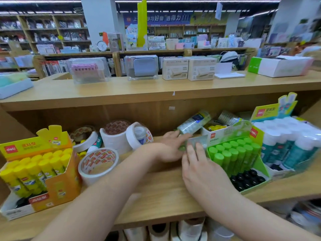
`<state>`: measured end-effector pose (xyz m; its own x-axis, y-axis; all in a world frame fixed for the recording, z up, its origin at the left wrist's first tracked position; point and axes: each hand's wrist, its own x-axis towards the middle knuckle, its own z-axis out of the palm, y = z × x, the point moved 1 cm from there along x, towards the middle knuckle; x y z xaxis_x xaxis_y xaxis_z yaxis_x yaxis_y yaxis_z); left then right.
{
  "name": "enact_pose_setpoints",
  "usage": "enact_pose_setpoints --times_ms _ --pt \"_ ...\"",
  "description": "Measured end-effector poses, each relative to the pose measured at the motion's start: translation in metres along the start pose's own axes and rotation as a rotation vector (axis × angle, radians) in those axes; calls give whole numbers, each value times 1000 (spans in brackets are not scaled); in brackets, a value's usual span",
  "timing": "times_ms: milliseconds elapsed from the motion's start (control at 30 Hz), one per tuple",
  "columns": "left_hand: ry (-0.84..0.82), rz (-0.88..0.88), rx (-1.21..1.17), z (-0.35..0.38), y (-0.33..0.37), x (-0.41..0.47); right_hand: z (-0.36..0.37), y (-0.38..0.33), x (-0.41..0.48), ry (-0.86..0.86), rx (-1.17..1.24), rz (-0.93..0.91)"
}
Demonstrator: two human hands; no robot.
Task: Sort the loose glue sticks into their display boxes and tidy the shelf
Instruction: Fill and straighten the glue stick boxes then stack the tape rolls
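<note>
Head camera: beside the green box, left hand grasps a glue stick, right hand touches it with relaxed fingers.

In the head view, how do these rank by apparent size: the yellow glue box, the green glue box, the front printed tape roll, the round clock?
1. yellow glue box
2. green glue box, only slightly smaller; ranking unsure
3. front printed tape roll
4. round clock, far back
</note>
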<state>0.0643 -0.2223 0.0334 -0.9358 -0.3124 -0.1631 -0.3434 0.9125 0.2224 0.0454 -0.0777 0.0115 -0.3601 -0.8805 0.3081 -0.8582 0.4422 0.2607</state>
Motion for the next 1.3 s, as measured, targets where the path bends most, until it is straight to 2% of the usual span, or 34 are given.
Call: enact_pose_setpoints --times_ms 133,233,400,533,567,633,700,733,767,833,900,967,1067,1200,1300 --pt "-93 5 75 -6 1 14 -9 1 2 79 11 20" --pt "53 6 85 0 -1 7 -14 2 4 122 -38 -21" --pt "232 -173 108 22 5 -18 -12 9 11 91 -95 -92" --pt "472 -89 106 27 1 -42 -21 14 10 111 43 -149" --pt "543 -81 39 25 -2 -50 -24 17 8 109 134 -180" --pt "695 -102 -189 19 -8 -67 -28 23 5 234 380 -171" --pt "853 -135 -547 11 -11 -82 -21 23 1 381 684 -72" --pt "913 -130 -803 8 -10 -88 -18 19 -2 411 855 -18" --pt "943 -103 -1082 7 -9 -92 -15 13 -6 387 1070 39" --pt "950 -50 -1575 8 0 -97 -20 -5 -14 176 1579 129" --pt "942 -60 -1848 11 12 -99 -25 -21 -18 -62 1854 107" --pt "951 -89 -1954 15 21 -99 -24 -33 -22 -159 1894 61" --pt "1012 -102 -1971 19 25 -99 -23 -37 -23 -94 1712 136" --pt "1047 -74 -1840 25 27 -97 -25 -31 -26 -99 1568 131" --pt "1059 -31 -1670 23 29 -102 -31 -24 -30 -162 1635 120"
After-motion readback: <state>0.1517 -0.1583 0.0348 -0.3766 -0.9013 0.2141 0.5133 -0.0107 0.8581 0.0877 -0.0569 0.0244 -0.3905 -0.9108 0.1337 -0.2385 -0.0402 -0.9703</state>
